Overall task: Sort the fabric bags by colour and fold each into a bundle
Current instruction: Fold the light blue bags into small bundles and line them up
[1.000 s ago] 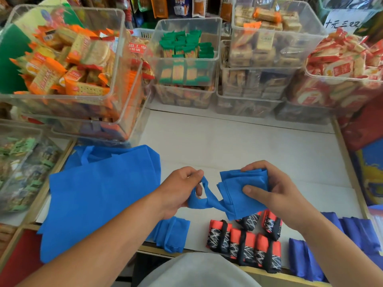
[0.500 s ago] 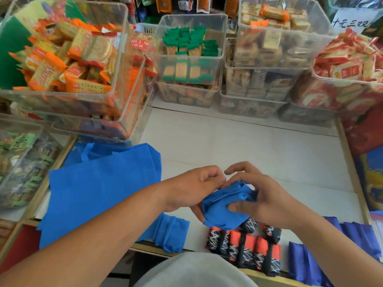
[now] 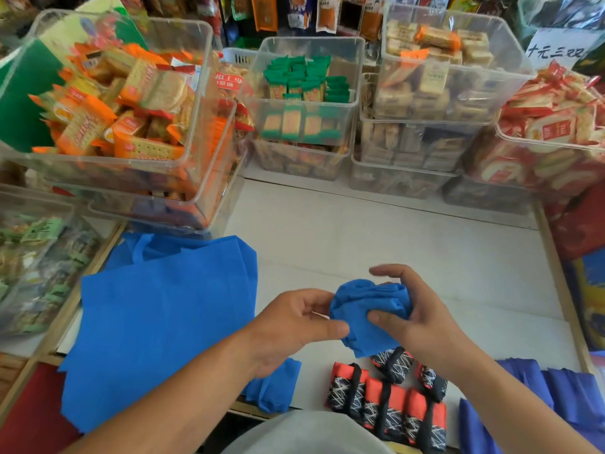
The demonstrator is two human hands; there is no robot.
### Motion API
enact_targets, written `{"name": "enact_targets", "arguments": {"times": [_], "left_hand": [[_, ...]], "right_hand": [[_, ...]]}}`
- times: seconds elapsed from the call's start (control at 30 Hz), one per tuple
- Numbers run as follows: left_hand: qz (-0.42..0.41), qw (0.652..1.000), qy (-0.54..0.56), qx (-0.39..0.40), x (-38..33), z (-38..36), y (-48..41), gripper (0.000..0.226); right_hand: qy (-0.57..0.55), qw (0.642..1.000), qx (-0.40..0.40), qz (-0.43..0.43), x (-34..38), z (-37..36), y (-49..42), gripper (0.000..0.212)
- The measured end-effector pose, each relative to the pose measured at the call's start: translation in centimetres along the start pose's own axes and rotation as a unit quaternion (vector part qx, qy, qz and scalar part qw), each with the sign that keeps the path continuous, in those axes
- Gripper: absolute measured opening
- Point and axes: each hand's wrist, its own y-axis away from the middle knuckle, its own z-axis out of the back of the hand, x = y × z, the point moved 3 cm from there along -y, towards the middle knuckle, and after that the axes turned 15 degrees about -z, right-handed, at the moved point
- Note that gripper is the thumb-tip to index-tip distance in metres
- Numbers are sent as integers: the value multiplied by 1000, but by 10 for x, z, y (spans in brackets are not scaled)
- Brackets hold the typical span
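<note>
I hold a blue fabric bag bunched into a rough bundle above the white table. My right hand grips its right side, thumb pressed on the front. My left hand pinches its left edge. A stack of flat blue bags lies at the left. A folded blue bundle sits under my left wrist. Several red and black patterned bundles lie at the near edge. Darker blue folded bags lie at the lower right.
Clear plastic bins of wrapped biscuits line the back: orange packs, green packs, pale packs, red packs. Another bin stands at the left. A wooden edge borders the table's right side.
The bag's handle that hung between my hands has been wrapped in, and the cloth is now a tighter round bundle. Both hands have closed in around it.
</note>
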Motion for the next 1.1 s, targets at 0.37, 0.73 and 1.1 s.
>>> {"name": "enact_targets", "arguments": {"times": [0.37,0.73,1.1], "left_hand": [[-43,991,-105,-66,5,4,7,26],[-130,939,-267,-175,5,-21,15,7],[-137,882,-398,-211,0,-9,6,3]], "right_hand": [[21,999,-26,-11,-2,5,-8,29],[133,972,-192,-31,-13,-26,-16,41],[142,988,-64,2,0,-66,-10,30]]}}
